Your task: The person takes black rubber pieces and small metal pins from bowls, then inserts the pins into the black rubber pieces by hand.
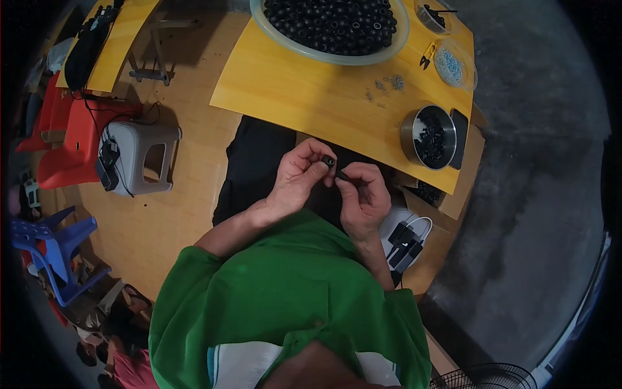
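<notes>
My left hand (299,174) pinches a small black round hollow piece (329,161) between thumb and fingertips, its open end showing. Close beside it, my right hand (364,198) grips a small dark part (341,175), mostly hidden by the fingers. Both hands are over my lap, just in front of the yellow table's (291,91) near edge. A large pale basin (262,29) heaped with similar black pieces stands at the back of the table. Nearer, to the right, sits a metal bowl (409,133) with small black parts inside.
Small metal bits (396,82) lie scattered on the table. At the right are yellow-handled snips (428,55), a tub of light-blue pieces (448,66) and a dark flat object (459,129). A grey stool (146,149) with cables stands at left; a blue chair (61,253) is lower left.
</notes>
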The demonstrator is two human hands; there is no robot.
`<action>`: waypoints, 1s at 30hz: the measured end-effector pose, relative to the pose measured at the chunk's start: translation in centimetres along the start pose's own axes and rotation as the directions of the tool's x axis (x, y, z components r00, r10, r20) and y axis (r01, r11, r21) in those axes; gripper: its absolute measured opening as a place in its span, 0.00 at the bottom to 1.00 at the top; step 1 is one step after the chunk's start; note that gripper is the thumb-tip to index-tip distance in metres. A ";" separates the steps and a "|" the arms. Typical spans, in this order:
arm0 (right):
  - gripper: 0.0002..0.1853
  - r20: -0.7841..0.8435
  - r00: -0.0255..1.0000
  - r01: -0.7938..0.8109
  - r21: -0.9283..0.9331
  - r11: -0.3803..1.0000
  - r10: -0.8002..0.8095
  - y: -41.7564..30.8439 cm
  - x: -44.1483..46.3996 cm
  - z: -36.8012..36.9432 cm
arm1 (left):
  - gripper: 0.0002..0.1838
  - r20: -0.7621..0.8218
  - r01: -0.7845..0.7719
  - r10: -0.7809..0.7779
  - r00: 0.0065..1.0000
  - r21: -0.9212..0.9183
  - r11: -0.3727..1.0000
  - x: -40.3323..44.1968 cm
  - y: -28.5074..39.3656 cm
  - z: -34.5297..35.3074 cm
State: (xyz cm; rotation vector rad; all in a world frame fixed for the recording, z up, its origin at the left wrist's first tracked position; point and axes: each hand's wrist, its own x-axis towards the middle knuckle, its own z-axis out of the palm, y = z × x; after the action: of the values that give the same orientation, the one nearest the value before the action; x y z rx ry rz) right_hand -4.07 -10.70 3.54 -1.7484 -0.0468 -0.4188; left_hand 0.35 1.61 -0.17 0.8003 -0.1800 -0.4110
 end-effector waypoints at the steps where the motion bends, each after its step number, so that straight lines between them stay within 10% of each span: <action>1: 0.09 0.007 1.000 -0.024 0.041 0.999 0.024 -0.2 0.1 0.0 | 0.11 -0.005 0.007 -0.007 1.000 0.015 1.000 0.0 0.0 0.1; 30: 0.09 0.032 0.997 -0.070 -0.121 0.990 0.074 0.3 0.1 -0.8 | 0.06 0.119 -0.167 0.119 0.986 0.623 0.764 0.0 1.3 -0.2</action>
State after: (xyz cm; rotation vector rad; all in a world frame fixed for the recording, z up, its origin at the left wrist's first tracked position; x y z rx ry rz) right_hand -4.11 -11.55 3.44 -1.8697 0.0156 -0.3428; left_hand 0.78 2.55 0.61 1.4325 -0.4633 -0.2267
